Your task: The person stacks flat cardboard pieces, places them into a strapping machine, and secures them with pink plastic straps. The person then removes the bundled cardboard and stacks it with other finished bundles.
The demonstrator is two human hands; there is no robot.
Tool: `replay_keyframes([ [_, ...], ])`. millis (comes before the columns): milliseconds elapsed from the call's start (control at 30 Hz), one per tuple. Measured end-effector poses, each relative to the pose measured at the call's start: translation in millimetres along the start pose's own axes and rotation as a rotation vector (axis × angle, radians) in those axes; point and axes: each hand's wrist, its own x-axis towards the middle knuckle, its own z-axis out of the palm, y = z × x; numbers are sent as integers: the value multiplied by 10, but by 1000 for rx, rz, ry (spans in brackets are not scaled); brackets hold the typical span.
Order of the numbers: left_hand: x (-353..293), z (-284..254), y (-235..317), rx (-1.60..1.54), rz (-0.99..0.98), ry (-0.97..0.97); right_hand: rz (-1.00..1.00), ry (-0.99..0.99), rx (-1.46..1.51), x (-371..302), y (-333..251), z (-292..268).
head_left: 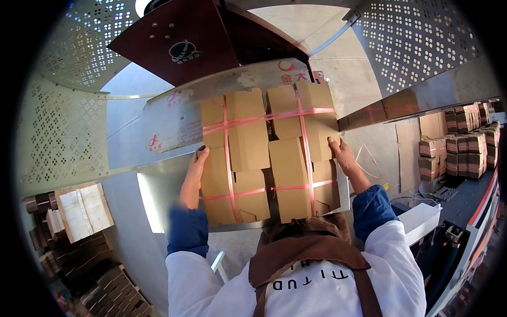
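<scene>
Left grip: your left hand (195, 168), closed on the outer side of the left bundle (249, 142).
Right grip: your right hand (343, 156), closed on the outer side of the right bundle (287, 158).
Bundles: two, flat brown cartons, side by side with a narrow gap, reaching the near edge of the tabletop (344, 194), close to its right near corner.
Done: pink straps (226, 112) run lengthwise and crosswise over both bundles; strapping of the upper faces looks complete.
Left: neither bundle is out of your hands yet; straps underneath cannot be told.
Beyond the far edge: maroon panel (174, 45).
Beyond the right edge: strapped stacks (467, 153), a loose strap (368, 160).
Beyond the left near corner: further stacks (113, 288).
</scene>
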Motion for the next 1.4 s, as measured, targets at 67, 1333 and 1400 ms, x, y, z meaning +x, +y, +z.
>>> replay_keyframes([
  [67,11,-2,-14,9,14,8,-10,8,8,32,19,-9],
  [1333,-710,-427,-299,242,119,38,-36,-214,-290,293,-550,172],
  [1400,-1176,-613,-656,246,176,132,-129,-356,-532,595,-766,502],
])
